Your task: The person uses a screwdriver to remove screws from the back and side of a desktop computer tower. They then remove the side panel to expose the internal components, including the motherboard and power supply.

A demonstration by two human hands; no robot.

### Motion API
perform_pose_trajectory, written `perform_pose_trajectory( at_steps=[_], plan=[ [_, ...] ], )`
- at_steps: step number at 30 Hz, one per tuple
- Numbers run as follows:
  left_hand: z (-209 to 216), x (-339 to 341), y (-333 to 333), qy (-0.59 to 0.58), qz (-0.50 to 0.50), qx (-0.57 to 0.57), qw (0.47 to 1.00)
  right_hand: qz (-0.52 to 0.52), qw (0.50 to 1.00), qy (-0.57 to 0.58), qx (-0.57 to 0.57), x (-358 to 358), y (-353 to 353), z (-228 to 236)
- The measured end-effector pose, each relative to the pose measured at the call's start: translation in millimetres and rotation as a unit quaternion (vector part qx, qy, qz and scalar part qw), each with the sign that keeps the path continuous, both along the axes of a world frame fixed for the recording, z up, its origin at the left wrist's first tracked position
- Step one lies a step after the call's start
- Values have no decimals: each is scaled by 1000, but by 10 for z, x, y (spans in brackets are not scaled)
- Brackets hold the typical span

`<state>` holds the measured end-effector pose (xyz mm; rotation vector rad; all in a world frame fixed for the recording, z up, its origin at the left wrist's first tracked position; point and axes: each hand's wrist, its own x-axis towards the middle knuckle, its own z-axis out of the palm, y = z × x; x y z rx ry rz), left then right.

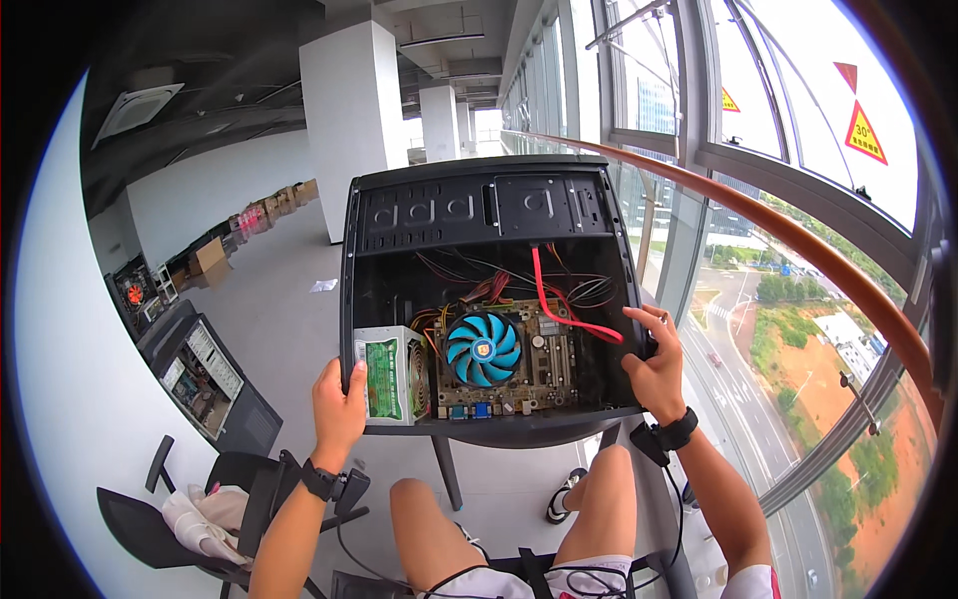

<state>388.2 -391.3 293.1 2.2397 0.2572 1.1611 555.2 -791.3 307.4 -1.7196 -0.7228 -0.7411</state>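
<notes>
An open black computer case [479,424] lies in front of me on a dark stand or table with legs. My left hand [339,399] holds its near left edge, thumb on top beside the power supply [391,374]; the other fingers are partly hidden. My right hand [654,364] is closed around the right edge, its fingertips over the rim. Inside are a motherboard [549,344], a round fan with blue blades [484,349], a red flat cable [544,290] curving to the right wall, and bundled thin wires [489,290] behind the fan.
On the left stand a black chair [140,519] with pale cloth on it and another open computer case [205,379]. Cardboard boxes [208,257] line the far left wall. Tall windows and a brown handrail [788,215] run along the right. A white pillar [351,110] rises ahead.
</notes>
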Motion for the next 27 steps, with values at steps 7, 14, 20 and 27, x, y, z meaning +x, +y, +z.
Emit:
perform_pose_trajectory(
  at_steps=[7, 14, 20, 27],
  plan=[
    [-27, 25, -40, -42, 3, 6, 999, 10, 1000, -21, 5, 48, 63, 15],
    [-297, 218, 48, -97, 8, 43, 994, -36, 996, -80, 5, 181, 189, -247],
    [-501, 554, 230, -112, 14, 58, 992, -41, 995, -92, 17, 498, 340, -436],
    [-800, 793, 456, -100, 31, 49, 993, -21, 993, -18, 117, 810, 608, -777]
  ],
)
